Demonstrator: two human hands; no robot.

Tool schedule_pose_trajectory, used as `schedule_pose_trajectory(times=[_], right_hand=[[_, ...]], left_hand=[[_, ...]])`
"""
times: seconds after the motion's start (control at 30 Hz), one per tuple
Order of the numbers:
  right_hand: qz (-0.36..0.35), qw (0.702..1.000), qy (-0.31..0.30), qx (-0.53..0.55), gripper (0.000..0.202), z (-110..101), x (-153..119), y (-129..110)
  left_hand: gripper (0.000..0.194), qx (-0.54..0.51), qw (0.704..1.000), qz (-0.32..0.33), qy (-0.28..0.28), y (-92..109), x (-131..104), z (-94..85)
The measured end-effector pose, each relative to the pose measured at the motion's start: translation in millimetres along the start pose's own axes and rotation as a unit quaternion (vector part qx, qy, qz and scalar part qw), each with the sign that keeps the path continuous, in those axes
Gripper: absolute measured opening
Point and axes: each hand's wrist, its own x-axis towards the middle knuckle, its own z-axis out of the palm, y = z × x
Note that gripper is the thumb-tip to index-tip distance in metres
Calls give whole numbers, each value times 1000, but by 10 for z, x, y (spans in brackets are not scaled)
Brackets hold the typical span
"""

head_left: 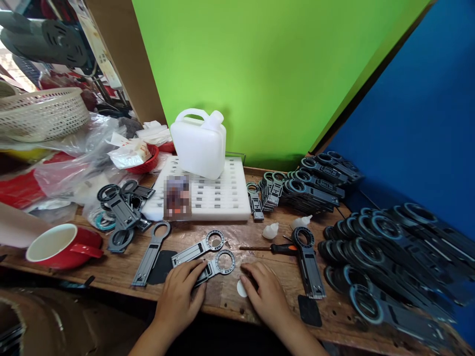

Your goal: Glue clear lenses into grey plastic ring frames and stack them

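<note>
My left hand [181, 288] curls over the handle end of a grey plastic bracket with a ring head [224, 262], thumb and forefinger on either side of it. Just behind lies a similar grey bracket [193, 252], its ring pointing right. My right hand [266, 290] rests low over the wood, fingers bent, with a thin white disc [241, 289] at its thumb; the fingers' undersides are hidden. A single bracket [152, 257] lies left of my left hand, partly on a black pad [162, 267]. Beyond my right hand is a dark bracket [310, 267].
A screwdriver [284, 248] and small white bottles [270, 231] lie behind my right hand. Stacked brackets [371, 252] crowd the right side. A white jug [198, 143] stands on a foam tray [237, 200]. At left are a red mug [79, 247] and loose brackets [120, 207].
</note>
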Motion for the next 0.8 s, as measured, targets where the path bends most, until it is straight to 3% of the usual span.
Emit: schedule_pose_trajectory(times=[0.13, 0.23, 0.37, 0.53, 0.8], right_hand=[[-2, 1000, 4, 4, 21, 11, -3, 18], [-3, 1000, 5, 9, 21, 21, -4, 38], [-5, 1000, 3, 15, 22, 24, 7, 48], [0, 1000, 1, 19, 23, 32, 7, 58], [5, 1000, -7, 21, 24, 49, 2, 76]], left_hand=[[42, -11, 1000, 8, 10, 32, 16, -54], [39, -20, 998, 9, 52, 26, 55, -114], [33, -12, 992, -19, 124, -75, 186, -203], [30, 16, 984, -50, 172, -229, 383, -287], [30, -16, 978, -63, 198, -225, 375, -171]])
